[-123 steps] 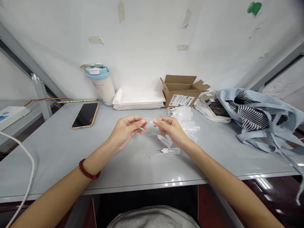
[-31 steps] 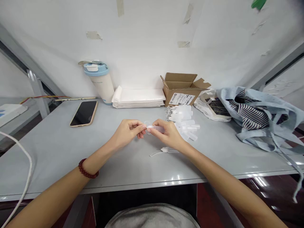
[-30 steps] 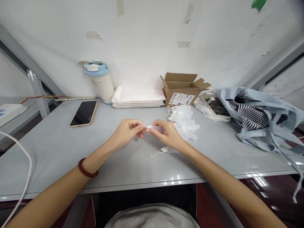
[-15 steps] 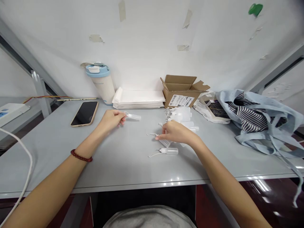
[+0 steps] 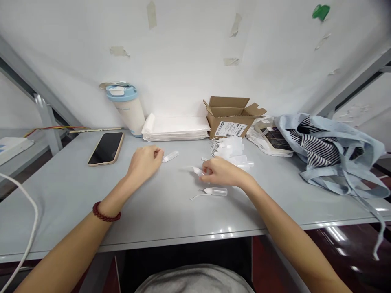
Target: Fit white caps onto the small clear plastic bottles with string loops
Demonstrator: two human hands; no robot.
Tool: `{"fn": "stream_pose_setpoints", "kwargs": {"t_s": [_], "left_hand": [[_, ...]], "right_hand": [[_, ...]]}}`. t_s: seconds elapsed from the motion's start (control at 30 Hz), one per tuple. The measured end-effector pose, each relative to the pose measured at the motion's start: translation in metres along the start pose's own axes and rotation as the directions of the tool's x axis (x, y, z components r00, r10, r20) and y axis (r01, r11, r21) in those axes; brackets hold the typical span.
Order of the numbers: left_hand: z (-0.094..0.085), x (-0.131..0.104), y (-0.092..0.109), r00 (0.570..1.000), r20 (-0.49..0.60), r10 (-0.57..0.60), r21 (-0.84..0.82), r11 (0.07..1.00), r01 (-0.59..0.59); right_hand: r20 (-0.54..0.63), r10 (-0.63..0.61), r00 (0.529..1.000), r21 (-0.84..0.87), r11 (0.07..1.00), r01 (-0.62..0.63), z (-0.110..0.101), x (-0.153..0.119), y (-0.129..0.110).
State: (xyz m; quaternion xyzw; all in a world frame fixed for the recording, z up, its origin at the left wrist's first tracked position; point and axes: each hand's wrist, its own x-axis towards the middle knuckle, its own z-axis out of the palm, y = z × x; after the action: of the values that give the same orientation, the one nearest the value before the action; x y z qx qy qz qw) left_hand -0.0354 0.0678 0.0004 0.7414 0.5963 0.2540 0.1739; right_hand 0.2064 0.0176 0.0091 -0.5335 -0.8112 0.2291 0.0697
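Note:
My left hand (image 5: 146, 162) is closed, knuckles up. From its fingertips a small clear needle-tip bottle (image 5: 171, 156) sticks out to the right, tilted slightly upward. My right hand (image 5: 222, 171) is pinched around another needle-tip bottle (image 5: 198, 171), whose white tip points left; the rest of it is hidden by the fingers. Just below this hand a third needle-tip bottle (image 5: 219, 191) lies on its side, its thin white cap strap trailing left. Behind the right hand is a pile of similar translucent bottles (image 5: 233, 145), partly covered by that hand.
On the grey table (image 5: 152, 215) stand a blue-lidded cup (image 5: 128, 112), a stack of white envelopes or sheets (image 5: 180, 128) and an opened cardboard box (image 5: 230, 122). A phone (image 5: 106, 149) lies left. A plastic bag (image 5: 269, 140) and light-blue cloth bag (image 5: 345, 154) occupy the right.
My left hand has turned, knuckles now upward, and its bottle has tilted. My right hand has closed on a bottle and lifted its tip from the table. The view has shifted slightly.

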Motion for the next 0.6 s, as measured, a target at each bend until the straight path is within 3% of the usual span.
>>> {"fn": "stream_pose_setpoints", "kwargs": {"t_s": [0.1,0.2,0.33,0.6], "left_hand": [[0.003,-0.006,0.01,0.986,0.14,0.088,-0.146,0.987,-0.067],[0.005,-0.012,0.019,0.963,0.235,0.129,-0.327,0.944,-0.047],[0.002,-0.02,0.027,0.958,0.24,0.156,-0.428,0.903,-0.04],[0.0,-0.023,0.031,0.969,0.18,0.17,-0.486,0.872,-0.063]], "right_hand": [[-0.115,0.01,0.993,0.118,0.993,0.004,-0.001,0.0,-0.005],[-0.212,0.015,0.977,0.158,0.987,0.019,0.0,0.001,-0.008],[-0.272,-0.022,0.962,0.145,0.987,0.064,0.003,0.002,-0.01],[-0.258,-0.104,0.961,0.126,0.982,0.14,0.005,0.002,-0.012]]}}
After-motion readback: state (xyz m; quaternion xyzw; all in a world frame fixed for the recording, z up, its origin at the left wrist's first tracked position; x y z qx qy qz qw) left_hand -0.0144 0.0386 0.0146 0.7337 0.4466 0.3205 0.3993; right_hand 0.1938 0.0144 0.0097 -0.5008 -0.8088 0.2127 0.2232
